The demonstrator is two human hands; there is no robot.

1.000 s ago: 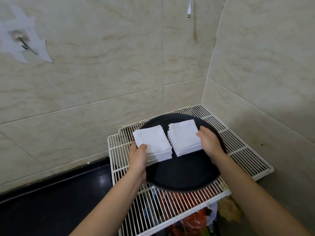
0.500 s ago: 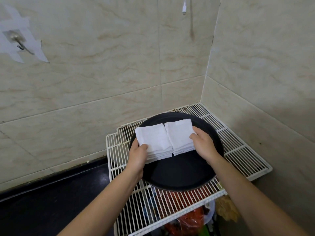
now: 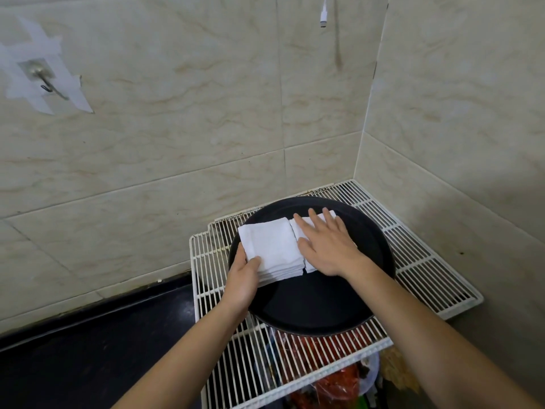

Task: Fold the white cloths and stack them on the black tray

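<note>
Big picture first: pale marbled tiled walls (image 3: 177,128) meet in a corner at the far right; a black counter (image 3: 88,349) fills the near left; and tucked into that corner is a white wire rack (image 3: 427,261), lying flat. On the rack sits the round black tray (image 3: 318,305), its near half bare and dark; the white cloths are all on its far half, folded into two piles side by side and touching. The left stack (image 3: 271,246) shows its whole top and its layered near edge; the right stack (image 3: 311,267) is mostly covered from above.

And here are the hands: the right hand (image 3: 327,246) lies flat on the right stack, palm down, fingers straight and fanned apart, tips reaching towards the far edge of the pile; the left hand (image 3: 241,278) grips the near-left corner of the left stack, thumb on top, the other fingers tucked out of sight at the pile's left side. Both forearms are bare.

Smaller bits now: red bags (image 3: 339,385) show through the wires under the rack; a metal hook (image 3: 44,81) is taped to the wall at far left; a white cable plug (image 3: 323,20) dangles at the top.
</note>
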